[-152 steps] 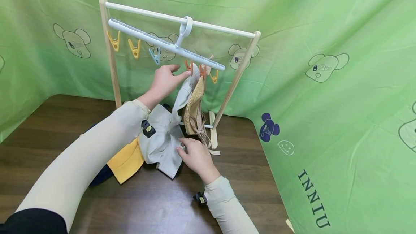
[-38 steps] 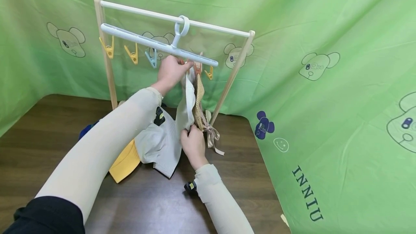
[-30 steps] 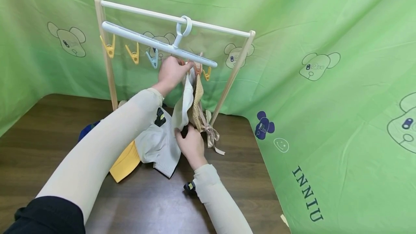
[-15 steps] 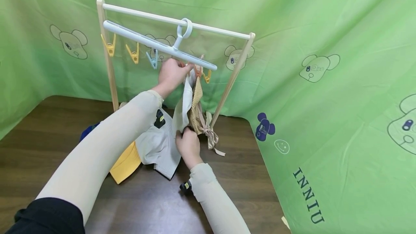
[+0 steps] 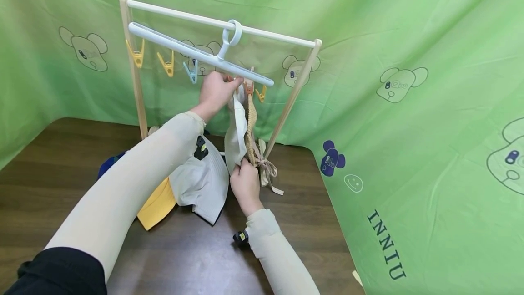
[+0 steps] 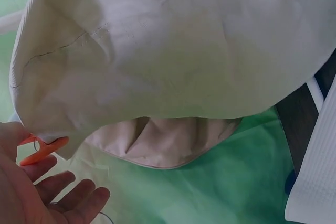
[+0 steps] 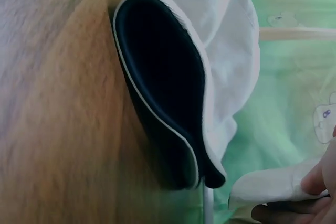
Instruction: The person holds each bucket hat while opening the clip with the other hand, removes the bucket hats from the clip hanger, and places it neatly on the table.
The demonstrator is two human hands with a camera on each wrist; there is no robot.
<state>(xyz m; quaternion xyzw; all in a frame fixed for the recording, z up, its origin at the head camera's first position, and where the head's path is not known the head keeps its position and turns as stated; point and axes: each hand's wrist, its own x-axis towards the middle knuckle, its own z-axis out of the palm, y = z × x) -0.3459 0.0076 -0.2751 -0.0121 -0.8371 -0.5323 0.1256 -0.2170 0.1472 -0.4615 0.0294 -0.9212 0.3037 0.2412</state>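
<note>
My left hand (image 5: 214,89) pinches an orange clothespin (image 6: 46,151) at the top edge of a hanging off-white fabric hat (image 5: 235,138). At the hat's lower edge, my right hand (image 5: 246,185) grips the brim between thumb and fingers, as the right wrist view also shows. Close beside it on the right hangs a woven straw hat (image 5: 251,119) with a ribbon bow, under another orange clothespin (image 5: 249,86). The clothespins dangle from a pale blue hanger (image 5: 176,45). In the head view, my left fingers mostly hide the pinched clothespin.
A rack with a white rail (image 5: 180,14) and wooden posts carries the hanger. Yellow clips (image 5: 168,65) and a blue clip (image 5: 191,73) hang left. A white, dark-lined bucket hat (image 7: 231,61) and a yellow hat (image 5: 157,206) lie on the table, partly behind my left arm.
Since the oldest frame, my left hand has moved onto the clothespin and my right hand has risen to grip the brim. Over the last second the brim has swung slightly right with my right hand.
</note>
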